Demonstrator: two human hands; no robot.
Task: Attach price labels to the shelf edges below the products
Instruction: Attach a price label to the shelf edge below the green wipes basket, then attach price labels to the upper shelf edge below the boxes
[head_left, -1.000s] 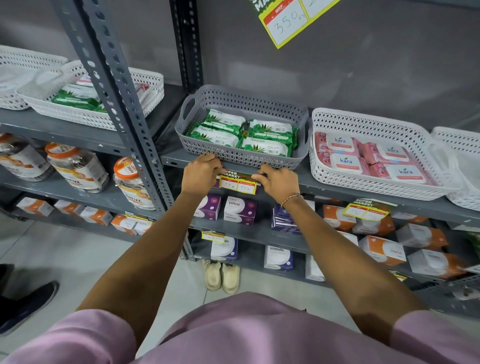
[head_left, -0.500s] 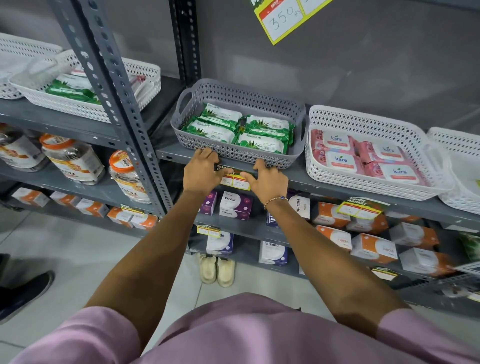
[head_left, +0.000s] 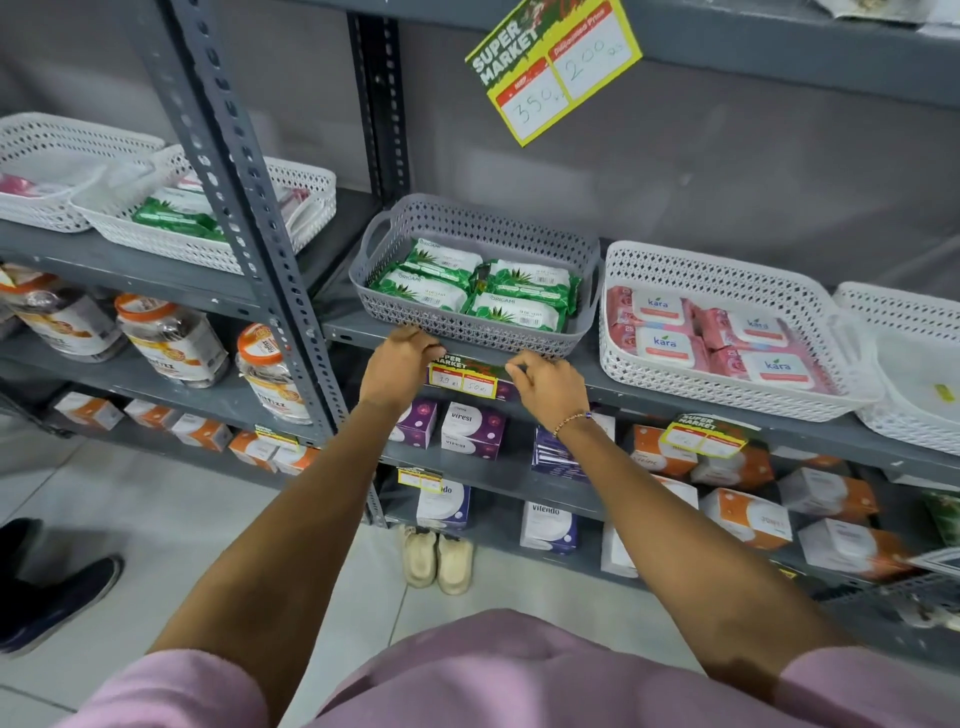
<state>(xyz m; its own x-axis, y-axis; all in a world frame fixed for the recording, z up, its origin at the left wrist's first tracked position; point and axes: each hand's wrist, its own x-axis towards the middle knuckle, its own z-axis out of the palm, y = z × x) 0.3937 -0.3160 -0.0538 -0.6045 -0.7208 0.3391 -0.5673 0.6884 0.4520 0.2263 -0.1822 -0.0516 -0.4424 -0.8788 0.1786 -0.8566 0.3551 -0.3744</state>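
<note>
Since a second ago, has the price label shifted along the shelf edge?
No. The price label still hangs below the middle of the gray basket, between left hand and right hand.

The label (head_left: 464, 375) on the shelf edge (head_left: 649, 389) is covered at both ends by the hands; its handwritten prices are too small to read. The right basket (head_left: 914, 332) is cut off by the frame edge.
</note>
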